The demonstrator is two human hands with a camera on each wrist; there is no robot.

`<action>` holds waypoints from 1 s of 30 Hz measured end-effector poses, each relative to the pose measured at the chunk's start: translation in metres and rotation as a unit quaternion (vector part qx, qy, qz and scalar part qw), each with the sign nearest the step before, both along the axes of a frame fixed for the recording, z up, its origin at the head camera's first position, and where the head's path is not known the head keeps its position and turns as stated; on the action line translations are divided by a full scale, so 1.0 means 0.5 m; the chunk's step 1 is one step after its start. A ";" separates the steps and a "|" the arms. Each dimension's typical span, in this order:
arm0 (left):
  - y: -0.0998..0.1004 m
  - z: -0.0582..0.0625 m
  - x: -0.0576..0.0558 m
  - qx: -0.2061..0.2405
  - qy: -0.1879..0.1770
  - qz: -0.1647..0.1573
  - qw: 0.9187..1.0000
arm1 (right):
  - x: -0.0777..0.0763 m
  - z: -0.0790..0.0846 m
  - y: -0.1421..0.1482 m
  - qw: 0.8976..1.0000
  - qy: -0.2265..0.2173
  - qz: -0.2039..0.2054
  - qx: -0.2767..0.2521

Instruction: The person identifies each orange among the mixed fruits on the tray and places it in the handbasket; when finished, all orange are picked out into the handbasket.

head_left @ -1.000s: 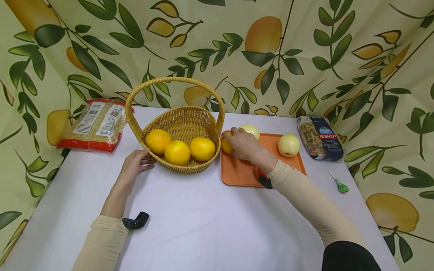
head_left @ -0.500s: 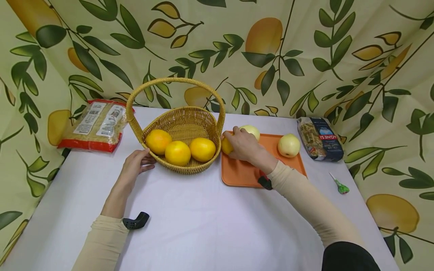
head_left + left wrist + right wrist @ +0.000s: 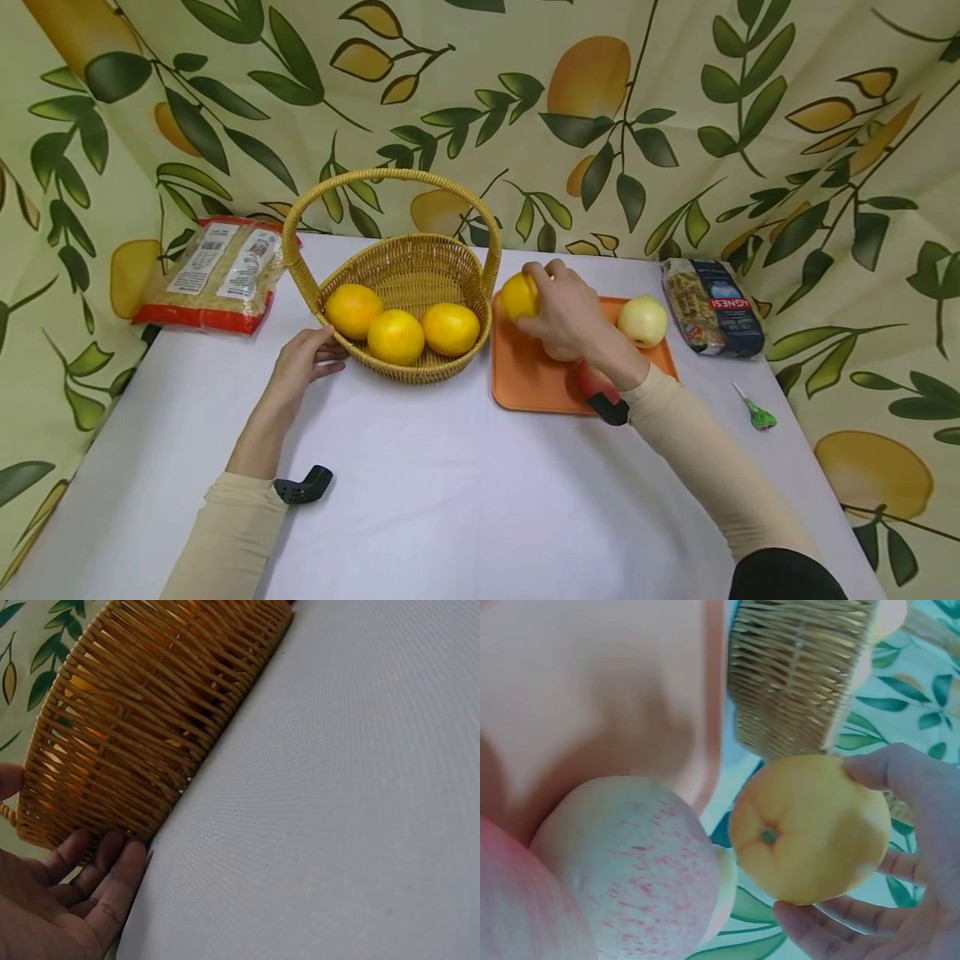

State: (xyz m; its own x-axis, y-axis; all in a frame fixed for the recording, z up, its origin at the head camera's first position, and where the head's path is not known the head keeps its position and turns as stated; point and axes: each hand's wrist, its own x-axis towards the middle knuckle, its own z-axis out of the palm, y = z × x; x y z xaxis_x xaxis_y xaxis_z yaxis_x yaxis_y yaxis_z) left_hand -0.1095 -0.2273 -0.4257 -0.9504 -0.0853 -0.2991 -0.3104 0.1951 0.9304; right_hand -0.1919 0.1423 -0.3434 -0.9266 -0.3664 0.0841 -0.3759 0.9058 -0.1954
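Note:
My right hand [image 3: 570, 312] holds an orange [image 3: 517, 297] between thumb and fingers, raised above the left part of an orange-coloured tray [image 3: 525, 390]. In the right wrist view the stem end of the held orange [image 3: 802, 832] faces the camera, with the basket [image 3: 799, 671] beyond it. A wicker basket [image 3: 412, 283] with a tall handle stands left of the tray, containing several oranges [image 3: 395, 337]. My left hand [image 3: 300, 362] grips the basket's left side; the left wrist view shows its thumb at the rim and its fingertips [image 3: 133, 859] against the woven wall.
On the tray are a pale yellow fruit [image 3: 642, 321], a pink-streaked pale fruit [image 3: 641, 862] and a red fruit [image 3: 595, 381] partly behind my wrist. A red-edged bag [image 3: 213, 275] lies left, a dark pasta bag [image 3: 712, 307] right, near a small green-handled tool [image 3: 759, 415].
My right hand has lifted the orange off the tray, rising and shifting slightly right, which uncovers more of the red fruit. The left hand stays on the basket.

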 end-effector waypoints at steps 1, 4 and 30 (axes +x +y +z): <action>0.000 0.000 -0.001 0.000 0.001 0.000 1.000 | 0.003 0.003 0.003 1.000 0.006 -0.002 -0.011; 0.001 0.000 -0.002 -0.001 0.002 -0.001 1.000 | 0.015 0.013 0.008 0.999 0.025 0.005 -0.040; 0.001 -0.003 0.000 0.007 0.003 0.000 1.000 | 0.090 0.009 -0.107 0.959 0.109 0.240 -0.100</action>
